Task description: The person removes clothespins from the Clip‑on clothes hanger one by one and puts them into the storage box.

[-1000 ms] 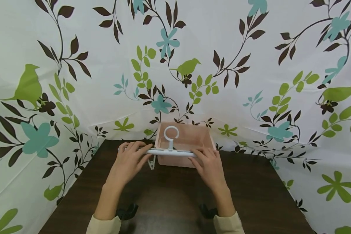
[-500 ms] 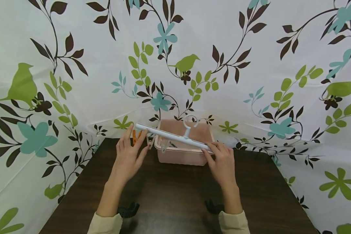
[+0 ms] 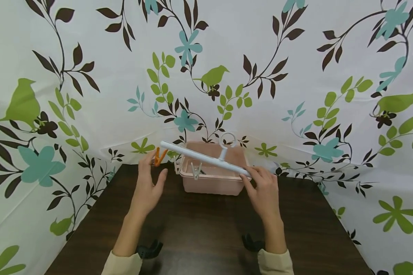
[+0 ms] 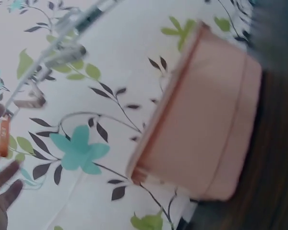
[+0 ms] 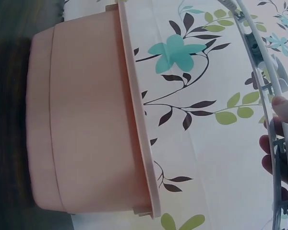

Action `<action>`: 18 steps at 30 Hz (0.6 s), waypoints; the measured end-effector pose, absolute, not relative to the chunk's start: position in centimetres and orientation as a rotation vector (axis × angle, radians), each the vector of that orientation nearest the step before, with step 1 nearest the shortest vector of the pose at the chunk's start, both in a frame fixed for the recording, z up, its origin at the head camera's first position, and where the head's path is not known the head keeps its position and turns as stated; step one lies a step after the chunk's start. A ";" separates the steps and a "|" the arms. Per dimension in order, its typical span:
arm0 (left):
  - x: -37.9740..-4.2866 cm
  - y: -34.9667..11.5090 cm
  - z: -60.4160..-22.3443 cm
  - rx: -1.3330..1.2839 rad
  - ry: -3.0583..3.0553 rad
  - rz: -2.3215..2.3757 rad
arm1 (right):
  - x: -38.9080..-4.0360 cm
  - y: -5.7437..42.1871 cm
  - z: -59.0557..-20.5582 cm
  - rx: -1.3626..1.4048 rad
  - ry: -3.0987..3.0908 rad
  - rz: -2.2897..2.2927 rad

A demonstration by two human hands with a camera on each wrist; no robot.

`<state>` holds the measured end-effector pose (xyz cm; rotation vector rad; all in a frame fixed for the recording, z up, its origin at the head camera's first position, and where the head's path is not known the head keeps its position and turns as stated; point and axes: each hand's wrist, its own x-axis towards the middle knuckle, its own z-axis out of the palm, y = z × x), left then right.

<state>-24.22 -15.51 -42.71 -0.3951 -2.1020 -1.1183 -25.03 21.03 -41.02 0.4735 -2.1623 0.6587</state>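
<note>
Small marks resembling lettering can be seen on the side of the orange clip (image 4: 4, 139) in the left wrist view, but they are too small and blurred to be read. No other text or number can be made out.

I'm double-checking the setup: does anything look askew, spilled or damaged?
The long white plastic clip hanger looks askew: in the head view it slants down toward the right hand. Its small orange clip stands out among pale clips. The pink plastic bin sits upright, and I see no spill or damage.
</note>
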 end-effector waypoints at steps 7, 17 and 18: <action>-23.7 -15.8 -41.9 -0.289 -2.070 -1.460 | -24.6 21.1 -40.6 0.476 -2.157 0.657; -23.7 -15.7 -41.5 -0.433 -1.957 -1.754 | -24.0 20.9 -40.6 0.510 -2.171 0.651; -23.7 -15.7 -41.5 -0.439 -1.939 -1.786 | -23.8 20.9 -40.5 0.517 -2.188 0.660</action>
